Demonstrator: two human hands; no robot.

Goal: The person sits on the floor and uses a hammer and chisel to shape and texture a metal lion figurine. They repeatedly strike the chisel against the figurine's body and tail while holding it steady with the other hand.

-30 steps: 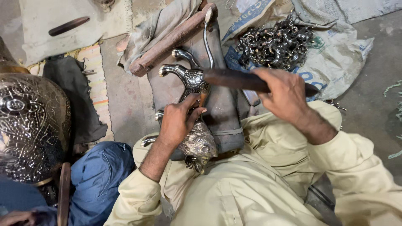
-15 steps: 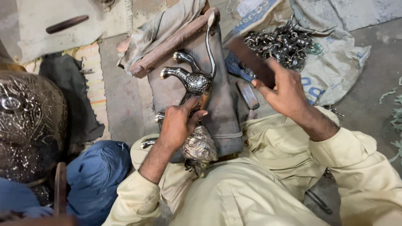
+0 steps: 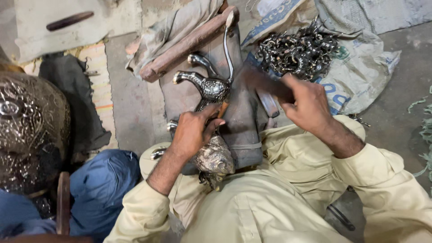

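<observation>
A shiny embossed metal bird figure [image 3: 209, 86] lies on a dark block [image 3: 243, 121] between my knees. My left hand [image 3: 194, 130] pinches a small wooden-tipped punch [image 3: 222, 109] against the figure's body. My right hand [image 3: 308, 104] grips a dark wooden mallet [image 3: 261, 80], blurred, raised just right of the bird. A second embossed metal piece [image 3: 215, 159] rests in my lap under the left wrist.
A heap of small shiny metal parts [image 3: 299, 49] sits on a white sack [image 3: 364, 76] at top right. A wooden bar [image 3: 189, 42] lies on cloth behind the block. A large embossed metal vessel [image 3: 29, 126] and a blue-clad knee [image 3: 101, 180] are at left.
The mallet struck across the bird a second ago, swung up and right, and now comes back down toward the punch. My left hand stays on the punch.
</observation>
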